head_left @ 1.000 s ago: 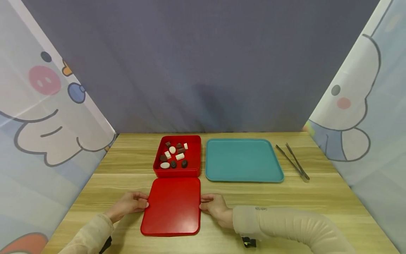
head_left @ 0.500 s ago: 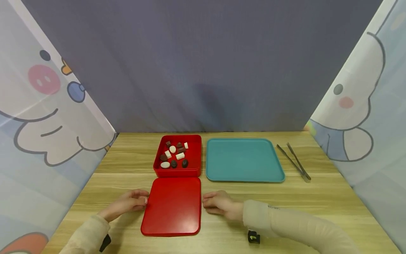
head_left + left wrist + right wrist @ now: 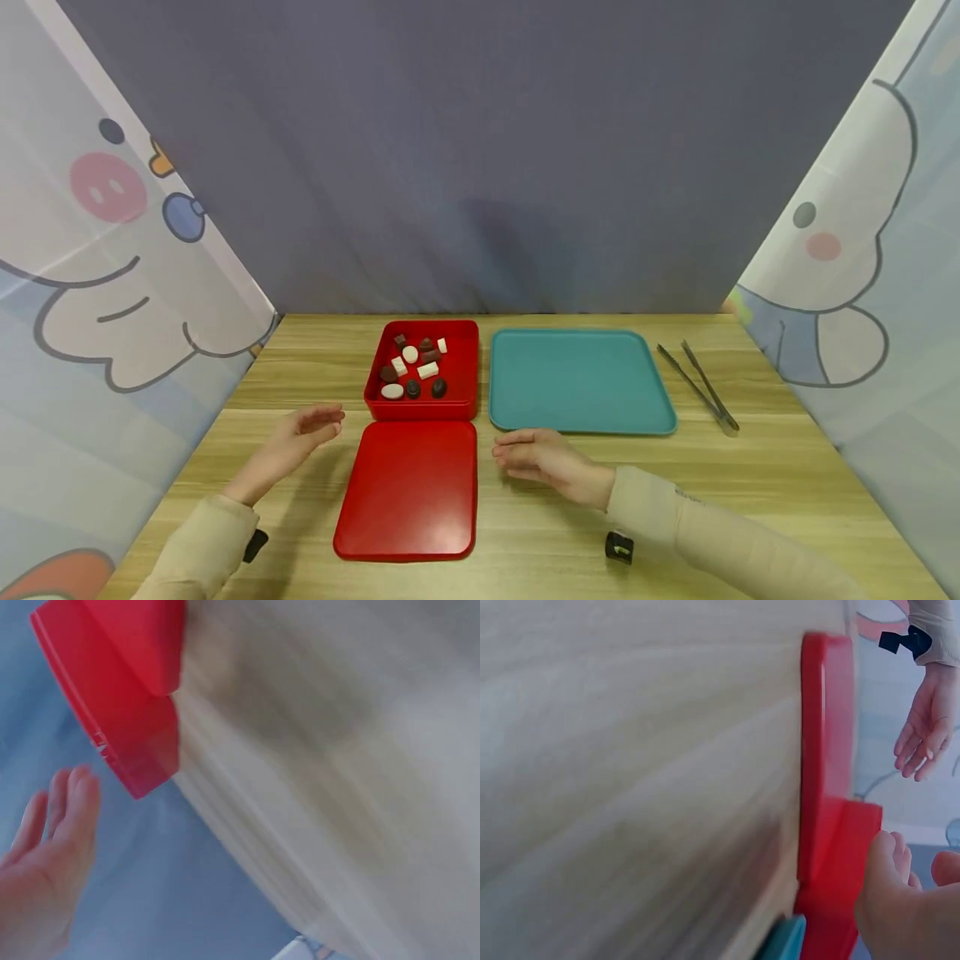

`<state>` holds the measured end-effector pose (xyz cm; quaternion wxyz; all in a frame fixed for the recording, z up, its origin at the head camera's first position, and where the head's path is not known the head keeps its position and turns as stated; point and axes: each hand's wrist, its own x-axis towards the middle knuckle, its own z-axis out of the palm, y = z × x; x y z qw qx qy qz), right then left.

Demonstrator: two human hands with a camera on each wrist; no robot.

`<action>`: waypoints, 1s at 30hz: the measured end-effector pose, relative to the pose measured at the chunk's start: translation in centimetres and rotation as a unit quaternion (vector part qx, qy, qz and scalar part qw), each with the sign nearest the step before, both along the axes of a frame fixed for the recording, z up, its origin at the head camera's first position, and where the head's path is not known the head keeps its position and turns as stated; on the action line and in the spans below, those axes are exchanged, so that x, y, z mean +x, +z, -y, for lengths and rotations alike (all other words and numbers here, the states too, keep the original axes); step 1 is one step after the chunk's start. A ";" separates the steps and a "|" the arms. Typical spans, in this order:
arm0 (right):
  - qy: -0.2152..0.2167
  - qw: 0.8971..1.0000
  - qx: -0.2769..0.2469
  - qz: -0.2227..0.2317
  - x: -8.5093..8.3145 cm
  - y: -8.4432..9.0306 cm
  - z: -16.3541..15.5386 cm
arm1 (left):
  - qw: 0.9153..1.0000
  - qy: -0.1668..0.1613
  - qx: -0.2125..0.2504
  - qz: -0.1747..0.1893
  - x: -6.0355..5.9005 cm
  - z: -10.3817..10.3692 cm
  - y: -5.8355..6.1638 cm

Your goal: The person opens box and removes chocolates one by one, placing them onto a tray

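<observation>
My left hand (image 3: 287, 447) is held in the air to the left of a flat red lid (image 3: 408, 492), its fingers extended and nothing in them. On the lid's other side my right hand (image 3: 553, 467) hovers near the front edge of a teal tray (image 3: 581, 379), also holding nothing. Directly behind the lid stands an open red box (image 3: 457, 387) with several dark, brown and white chocolates (image 3: 427, 371) in it. In the left wrist view the left hand (image 3: 45, 866) is blurred, apart from the red box (image 3: 139, 742). The right wrist view catches the right hand (image 3: 907, 900) beside the red pieces.
Metal tongs (image 3: 701, 390) lie spread to the right of the tray. The wooden table (image 3: 757, 500) ends at a grey curtain (image 3: 480, 167) behind, with cartoon-printed cloths (image 3: 832, 250) on both sides.
Both hands have let go of the lid's side edges, lifted, and moved forward and outward. The lid, box, tray and tongs stay where they were.
</observation>
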<state>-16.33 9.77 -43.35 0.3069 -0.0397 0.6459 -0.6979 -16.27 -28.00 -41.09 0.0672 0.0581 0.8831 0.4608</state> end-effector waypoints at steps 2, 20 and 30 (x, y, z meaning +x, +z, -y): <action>0.001 1.000 0.003 -0.013 -0.1 0.4 -0.6 | 0.999 0.011 -0.002 -0.046 -0.8 -0.4 0.4; -0.021 0.994 0.063 -0.092 -0.3 2.2 -5.7 | 0.998 -0.005 0.053 -0.025 -8.5 -1.5 -2.5; -0.030 0.991 0.081 -0.106 -0.2 2.4 -8.0 | 0.997 -0.022 0.073 0.011 -9.7 -1.2 -4.3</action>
